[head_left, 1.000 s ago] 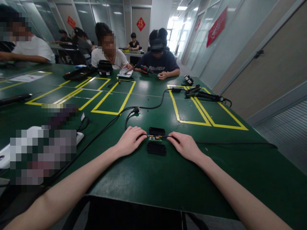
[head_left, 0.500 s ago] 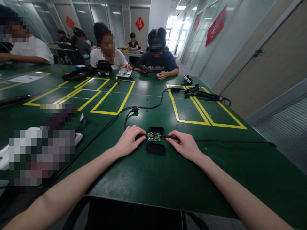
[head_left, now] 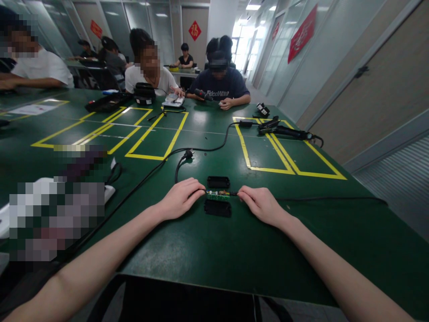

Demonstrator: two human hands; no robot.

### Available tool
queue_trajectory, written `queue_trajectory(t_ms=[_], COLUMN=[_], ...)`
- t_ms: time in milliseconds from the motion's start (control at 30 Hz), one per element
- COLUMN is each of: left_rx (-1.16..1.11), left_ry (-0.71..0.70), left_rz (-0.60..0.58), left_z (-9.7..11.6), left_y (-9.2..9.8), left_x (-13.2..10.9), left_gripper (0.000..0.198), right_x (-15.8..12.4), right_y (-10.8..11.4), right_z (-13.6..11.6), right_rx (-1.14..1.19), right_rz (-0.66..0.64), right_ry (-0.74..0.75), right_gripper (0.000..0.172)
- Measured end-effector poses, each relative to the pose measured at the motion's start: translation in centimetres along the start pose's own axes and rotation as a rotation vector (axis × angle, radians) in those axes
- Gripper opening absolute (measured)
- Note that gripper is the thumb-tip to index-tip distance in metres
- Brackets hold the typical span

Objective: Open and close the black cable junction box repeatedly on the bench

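Note:
A small green circuit board [head_left: 218, 197] sits between my two hands, tilted so that its edge faces me, with parts on its upper side. My left hand [head_left: 181, 199] is closed in a pinch on the black cable at the board's left end. On the other side, my right hand [head_left: 263, 203] pinches the black cable [head_left: 233, 193] that leads into the board's right end. One black casing half [head_left: 218, 181] lies just behind the board, and another black casing half [head_left: 217, 209] lies in front of it. Fingers hide most of the left cable.
A black plug [head_left: 188, 154] and a long black cord [head_left: 147, 180] lie on the green table [head_left: 174, 250]. A black corded tool [head_left: 288, 133] rests at the back right. Blurred-out items lie at the left. Two people [head_left: 217, 87] sit across the table.
The board has tipped from showing its component face to showing its edge. The rear casing half is now more fully visible. Both hands keep their pinch, with fingers slightly shifted.

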State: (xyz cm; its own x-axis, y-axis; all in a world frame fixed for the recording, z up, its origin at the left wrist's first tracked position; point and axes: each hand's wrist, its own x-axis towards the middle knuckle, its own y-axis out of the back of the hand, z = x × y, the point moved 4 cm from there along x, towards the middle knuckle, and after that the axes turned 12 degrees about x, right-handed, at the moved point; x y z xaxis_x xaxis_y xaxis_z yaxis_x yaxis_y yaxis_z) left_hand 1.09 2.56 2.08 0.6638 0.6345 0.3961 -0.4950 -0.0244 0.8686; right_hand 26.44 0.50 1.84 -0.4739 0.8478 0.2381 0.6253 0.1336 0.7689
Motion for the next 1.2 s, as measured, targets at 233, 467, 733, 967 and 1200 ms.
queue_trajectory(t_ms=[233,467,733,967,1200], left_rx=[-0.031,-0.046,-0.036,0.021,0.032], left_ry=[0.000,0.039,0.041,0.045,0.085], left_rz=[-0.057,-0.072,0.014,-0.006,0.021], left_z=[0.02,-0.24,-0.24,-0.27,-0.64], left_y=[-0.07,-0.36,-0.20,-0.26,-0.59], left_x=[-0.10,-0.33,-0.29,-0.23,-0.34], left_gripper=[0.027,0.015,0.015,0.020,0.012], right_x=[-0.08,-0.01,-0.01,0.10,0.14], right_y=[-0.09,-0.25,0.07,-0.24,-0.23], right_z=[-0.15,0.38,0.25,0.31,0.27], right_rx=[0.000,-0.011,0.010,-0.017,-0.016], right_rz=[-0.085,-0.077,-0.036,-0.068,-0.024], right_ry=[-0.007,-0.042,-0.069,-0.073,-0.087], right_gripper=[0.051,0.045,0.041,0.040,0.030])
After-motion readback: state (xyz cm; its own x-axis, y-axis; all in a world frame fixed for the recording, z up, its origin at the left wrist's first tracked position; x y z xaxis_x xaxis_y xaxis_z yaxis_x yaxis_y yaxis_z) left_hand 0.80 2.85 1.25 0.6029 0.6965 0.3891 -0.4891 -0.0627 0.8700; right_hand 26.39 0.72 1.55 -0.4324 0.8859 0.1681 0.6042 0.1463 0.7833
